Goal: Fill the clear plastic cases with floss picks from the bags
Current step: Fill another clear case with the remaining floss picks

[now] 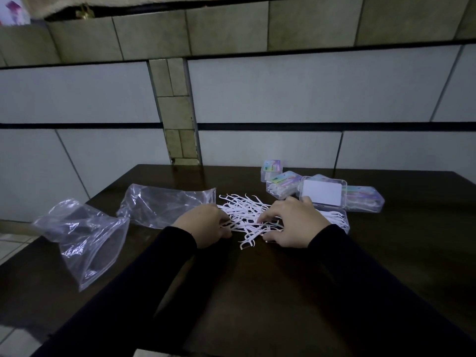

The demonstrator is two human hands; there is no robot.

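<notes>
The loose heap of white plastic floss picks (pixel 244 215) on the dark brown wooden table (pixel 257 292) is taken as the landmark. Left of the heap, two crumpled clear plastic bags are seen, a nearer one (pixel 164 206) touching the heap's edge and a farther one (pixel 82 238) well apart from it; both appear emptied, so the tipping-out is judged done. Right of the heap and beyond it, several closed clear plastic cases with coloured labels (pixel 283 185) are grouped, and these are judged already filled (their contents are too small to be confirmed). Just right of the heap, an open clear plastic case (pixel 334 219) is seen with white picks inside and its lid raised behind it; it looks only partly filled. A good share of the picks is yet to be packed.

The left hand (pixel 203 224) is laid on the heap's left edge with fingers curled down into the picks; whether any are actually pinched cannot be told. The right hand (pixel 291 222) is spread over the heap's right side, its fingers bent and its fingertips (pixel 265 219) touching the picks, as if gathering them; a firm grip is not shown.
</notes>
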